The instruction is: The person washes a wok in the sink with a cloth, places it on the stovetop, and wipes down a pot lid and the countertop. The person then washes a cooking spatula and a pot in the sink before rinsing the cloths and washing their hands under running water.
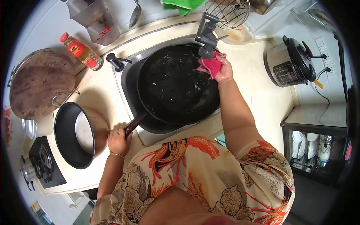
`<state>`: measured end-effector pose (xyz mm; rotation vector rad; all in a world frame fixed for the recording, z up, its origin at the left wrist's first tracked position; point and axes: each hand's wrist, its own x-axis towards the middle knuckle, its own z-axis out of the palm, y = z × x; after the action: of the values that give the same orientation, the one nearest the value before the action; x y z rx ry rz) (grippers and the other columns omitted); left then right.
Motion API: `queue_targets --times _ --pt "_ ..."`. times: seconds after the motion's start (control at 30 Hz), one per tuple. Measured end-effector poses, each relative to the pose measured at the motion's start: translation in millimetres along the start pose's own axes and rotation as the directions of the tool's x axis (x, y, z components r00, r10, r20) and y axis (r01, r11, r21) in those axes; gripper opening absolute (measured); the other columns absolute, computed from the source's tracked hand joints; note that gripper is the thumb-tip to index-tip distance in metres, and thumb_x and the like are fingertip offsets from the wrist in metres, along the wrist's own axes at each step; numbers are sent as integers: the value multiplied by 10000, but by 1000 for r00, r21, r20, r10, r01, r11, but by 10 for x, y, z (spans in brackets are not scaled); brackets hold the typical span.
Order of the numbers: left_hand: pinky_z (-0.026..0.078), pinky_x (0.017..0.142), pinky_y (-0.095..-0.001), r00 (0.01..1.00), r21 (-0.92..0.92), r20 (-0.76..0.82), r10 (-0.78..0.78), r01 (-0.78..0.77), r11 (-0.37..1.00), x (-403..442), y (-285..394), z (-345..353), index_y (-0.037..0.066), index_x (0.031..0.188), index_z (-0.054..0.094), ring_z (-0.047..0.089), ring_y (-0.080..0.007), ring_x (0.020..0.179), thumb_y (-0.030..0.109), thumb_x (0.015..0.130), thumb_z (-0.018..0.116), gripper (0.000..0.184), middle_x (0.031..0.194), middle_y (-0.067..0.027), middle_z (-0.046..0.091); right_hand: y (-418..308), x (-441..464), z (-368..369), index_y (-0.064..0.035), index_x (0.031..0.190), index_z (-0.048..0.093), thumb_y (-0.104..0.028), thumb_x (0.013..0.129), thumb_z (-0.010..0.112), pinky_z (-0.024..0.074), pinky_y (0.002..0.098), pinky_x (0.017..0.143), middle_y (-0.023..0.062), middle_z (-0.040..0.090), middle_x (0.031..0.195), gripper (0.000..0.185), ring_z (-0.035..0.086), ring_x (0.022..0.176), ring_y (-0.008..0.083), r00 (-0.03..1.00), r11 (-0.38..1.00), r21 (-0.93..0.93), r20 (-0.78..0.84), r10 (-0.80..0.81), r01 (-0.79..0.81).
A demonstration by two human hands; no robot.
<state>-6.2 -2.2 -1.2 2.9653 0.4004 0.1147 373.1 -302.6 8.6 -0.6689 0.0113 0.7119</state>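
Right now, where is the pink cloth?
In the head view, the pink cloth is in the person's right hand, beside the faucet, at the far right edge of the black pan.

The left hand (119, 139) is low and close to the body, back up, fingers bent, its forearm (111, 169) angled forward; the right arm (237, 112) reaches farther out, leaning slightly inward toward the hand; the right hand (224, 68) is wet and closed in a grip, fingers curled inward, its wrist (225, 81) roughly in line with the forearm.
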Motion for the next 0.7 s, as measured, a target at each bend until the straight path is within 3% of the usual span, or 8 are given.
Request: queue_targets --times 0.1,0.17,0.2,0.23,0.33,0.4,0.63,0.7 --pt "443 786 -412 999 -23 33 -29 30 999 13 22 -23 40 1019 548 543 -307 919 272 695 682 420 1011 -132 579 150 -15 -77 -61 1231 423 -182 818 549 389 640 861 209 482 1224 449 478 1112 415 992 989 101 49 -112 107" --pt "444 780 -411 997 -24 63 -46 48 999 22 23 -32 39 1019 548 544 -305 908 271 695 682 420 998 -129 579 212 -12 -86 -76 1228 433 -199 822 552 402 610 878 203 502 1197 441 491 1112 381 968 968 115 -141 -208 225" --pt "444 774 -409 994 -30 87 -62 64 997 22 25 -30 39 1018 549 545 -303 898 270 694 683 419 985 -126 580 231 -31 -37 -82 1179 473 -216 832 562 501 491 770 162 553 1110 382 562 988 317 956 970 41 -184 -228 240" --pt "444 774 -409 994 -30 88 -60 63 998 18 21 -19 39 1018 549 545 -303 898 270 694 683 419 985 -126 580 221 9 -171 -82 1179 473 -216 832 562 501 491 770 162 553 1110 382 562 988 317 956 970 41 -185 -229 241" --pt "446 765 -405 997 -28 49 -56 57 998 13 17 -1 39 1010 554 548 -299 877 272 691 684 416 950 -121 582 172 103 -418 -101 1080 492 -236 824 600 491 383 584 105 604 974 309 595 776 279 997 997 8 15 -81 80" --pt "449 759 -404 995 -4 76 -65 65 998 18 24 -18 38 1003 558 550 -298 864 278 691 683 413 936 -119 587 178 94 -366 -109 989 522 -340 827 607 402 304 451 53 594 821 295 541 616 197 986 995 -2 -130 -101 102" --pt "451 759 -408 995 -18 76 -61 62 998 17 4 -13 38 997 563 553 -299 871 288 691 681 412 933 -118 589 169 17 -86 -136 772 503 -543 826 522 383 290 417 19 502 633 411 496 498 163 947 988 -77 -283 -152 136" --pt "453 761 -411 999 -12 39 -36 36 999 13 1 -18 37 993 565 555 -304 870 290 692 680 410 935 -125 589 195 42 -22 -138 737 474 -574 826 496 378 296 402 28 469 596 445 487 468 162 828 978 -170 -525 -196 123"
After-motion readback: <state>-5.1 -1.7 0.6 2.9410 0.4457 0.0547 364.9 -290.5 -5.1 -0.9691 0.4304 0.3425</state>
